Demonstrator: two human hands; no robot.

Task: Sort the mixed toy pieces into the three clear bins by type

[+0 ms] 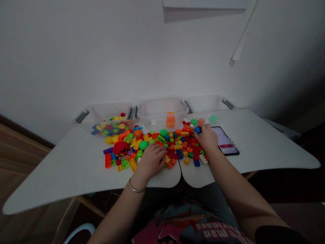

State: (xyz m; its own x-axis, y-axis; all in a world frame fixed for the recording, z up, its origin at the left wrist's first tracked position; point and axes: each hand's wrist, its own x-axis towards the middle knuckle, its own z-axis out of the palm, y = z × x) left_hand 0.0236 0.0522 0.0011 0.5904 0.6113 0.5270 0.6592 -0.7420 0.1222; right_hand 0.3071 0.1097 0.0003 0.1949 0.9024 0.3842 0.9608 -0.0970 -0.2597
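Observation:
A loose pile of colourful toy building bricks (178,147) covers the middle of the white table, with several plastic balls among them. My right hand (207,138) is at the pile's right side, thumb and fingers closed around a blue ball (197,130). Over the front of the pile lies my left hand (153,158), palm down with its fingers apart on the bricks; its fingertips are partly hidden. Near it are a green ball (143,145) and a round red piece (120,149). Another green ball (164,133) and an orange ball (138,133) lie farther back.
Three clear bins stand along the wall. The left bin (109,108) contains many bricks, the middle bin (162,105) an orange piece (170,119), and the right bin (205,101) pale green and orange balls. A phone (225,140) lies right of my right hand.

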